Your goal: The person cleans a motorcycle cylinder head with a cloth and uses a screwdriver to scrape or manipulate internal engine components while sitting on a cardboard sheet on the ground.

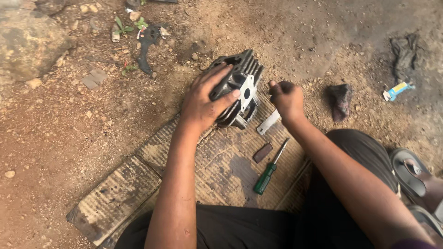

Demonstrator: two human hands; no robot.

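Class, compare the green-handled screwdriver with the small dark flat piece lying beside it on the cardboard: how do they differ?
The screwdriver is long and thin; the dark flat piece is short and broad. The screwdriver has a green handle and a bare metal shaft; the flat piece is dull brown throughout. Both lie untouched on the cardboard, angled the same way, below the right hand.

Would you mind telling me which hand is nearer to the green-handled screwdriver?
Right. The right hand is above the screwdriver, just past its tip; the left hand grips the finned engine cylinder farther up-left.
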